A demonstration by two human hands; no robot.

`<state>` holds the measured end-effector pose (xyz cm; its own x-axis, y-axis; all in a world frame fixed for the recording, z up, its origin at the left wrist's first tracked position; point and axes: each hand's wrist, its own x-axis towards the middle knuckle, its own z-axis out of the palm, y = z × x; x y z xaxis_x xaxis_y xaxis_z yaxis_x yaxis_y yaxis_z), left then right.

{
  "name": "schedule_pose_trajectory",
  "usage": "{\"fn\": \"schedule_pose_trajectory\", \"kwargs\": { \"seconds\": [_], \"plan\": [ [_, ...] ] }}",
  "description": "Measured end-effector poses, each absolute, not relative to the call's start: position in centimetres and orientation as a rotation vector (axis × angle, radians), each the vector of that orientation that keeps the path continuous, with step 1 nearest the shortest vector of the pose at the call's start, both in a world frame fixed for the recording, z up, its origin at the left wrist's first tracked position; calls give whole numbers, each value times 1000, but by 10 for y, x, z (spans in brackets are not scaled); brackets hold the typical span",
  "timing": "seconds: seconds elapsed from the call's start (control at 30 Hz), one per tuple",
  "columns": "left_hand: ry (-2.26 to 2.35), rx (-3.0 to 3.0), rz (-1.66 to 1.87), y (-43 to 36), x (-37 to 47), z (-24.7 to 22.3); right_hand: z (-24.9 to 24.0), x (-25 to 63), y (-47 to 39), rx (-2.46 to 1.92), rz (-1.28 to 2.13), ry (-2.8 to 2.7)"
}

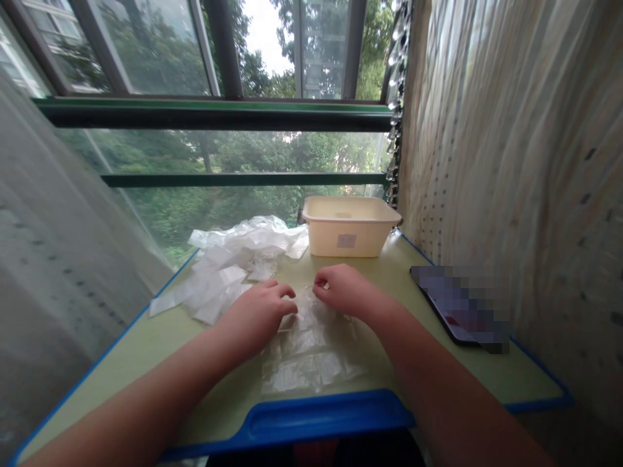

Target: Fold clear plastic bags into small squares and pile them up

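Fingers curled, the left hand [260, 312] and right hand [348, 292] sit apart over clear plastic [311, 370]; whether they grip it, I cannot tell. Beyond: a tub [324, 239]; rightward, a phone [445, 305].

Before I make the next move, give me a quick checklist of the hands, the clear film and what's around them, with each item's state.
1. Both hands at the clear film: ok; left hand and right hand are at its far end, apart from each other.
2. Film smooth: not ok; it lies creased on the table.
3. Firm grip: cannot tell; fingertips and film blur together.
4. Phone out of the way: ok; it lies right of the right forearm, not touching it.
5. Bin upright: ok; it stands beyond the hands.
6. Bin floor bare: cannot tell; the front wall hides most of it.
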<state>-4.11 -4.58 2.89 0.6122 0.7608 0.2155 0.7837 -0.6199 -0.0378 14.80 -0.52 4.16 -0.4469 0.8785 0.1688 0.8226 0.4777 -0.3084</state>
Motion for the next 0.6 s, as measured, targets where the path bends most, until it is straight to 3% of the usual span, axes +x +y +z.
{"fn": "schedule_pose_trajectory", "kwargs": {
  "seconds": [0.17,0.6],
  "plan": [
    [-1449,-2570,-457,-38,-45,24,47,145,-15,-1271,250,-2477],
    [-1449,-2844,-318,-32,-46,22,48,151,-11,-1262,287,-2505]
  ]
}}
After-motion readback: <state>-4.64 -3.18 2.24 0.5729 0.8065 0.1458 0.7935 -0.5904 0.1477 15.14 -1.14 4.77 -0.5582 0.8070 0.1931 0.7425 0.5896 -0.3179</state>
